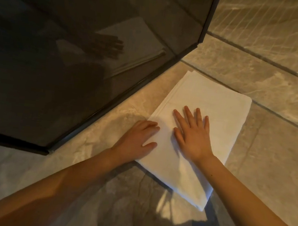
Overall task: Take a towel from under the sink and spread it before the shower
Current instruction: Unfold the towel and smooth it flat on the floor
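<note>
A white towel (206,104), folded into a long rectangle, lies flat on the beige stone floor (260,172) just beside the dark glass shower enclosure (60,69). My right hand (193,134) rests palm down on the towel's middle, fingers spread. At the towel's left edge, my left hand (140,136) has its fingers curled over the folded border and its thumb on top of the cloth. Both forearms reach in from the bottom of the view.
The shower's dark metal base frame (116,96) runs diagonally along the floor to a corner post (209,17). A marbled tile wall (276,27) rises behind the towel. Dark grout lines cross the floor on the right.
</note>
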`<action>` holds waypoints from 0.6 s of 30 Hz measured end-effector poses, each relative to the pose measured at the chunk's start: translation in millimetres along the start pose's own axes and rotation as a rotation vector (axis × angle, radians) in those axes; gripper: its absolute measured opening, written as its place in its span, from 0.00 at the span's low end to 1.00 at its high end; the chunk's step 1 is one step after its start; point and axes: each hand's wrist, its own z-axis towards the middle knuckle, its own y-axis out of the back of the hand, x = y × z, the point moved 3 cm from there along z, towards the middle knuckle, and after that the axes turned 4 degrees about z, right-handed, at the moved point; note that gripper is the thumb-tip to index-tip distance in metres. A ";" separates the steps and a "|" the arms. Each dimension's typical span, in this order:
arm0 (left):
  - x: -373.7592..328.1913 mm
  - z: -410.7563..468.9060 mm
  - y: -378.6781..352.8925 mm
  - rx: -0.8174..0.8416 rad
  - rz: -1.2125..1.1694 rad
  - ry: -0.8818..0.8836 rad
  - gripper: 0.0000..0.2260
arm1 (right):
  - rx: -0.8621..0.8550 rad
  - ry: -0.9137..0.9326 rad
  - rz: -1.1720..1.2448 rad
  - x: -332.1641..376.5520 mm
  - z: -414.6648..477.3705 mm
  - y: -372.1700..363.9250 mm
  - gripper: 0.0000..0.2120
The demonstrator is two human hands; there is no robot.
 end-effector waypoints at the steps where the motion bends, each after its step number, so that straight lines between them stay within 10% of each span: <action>1: 2.1 -5.0 3.0 -0.008 -0.029 0.016 0.22 | 0.014 -0.001 -0.012 0.9 1.3 -1.5 0.28; 18: 13.8 -38.0 20.9 0.045 -0.409 0.344 0.24 | -0.011 -0.023 -0.054 0.9 1.8 -10.5 0.27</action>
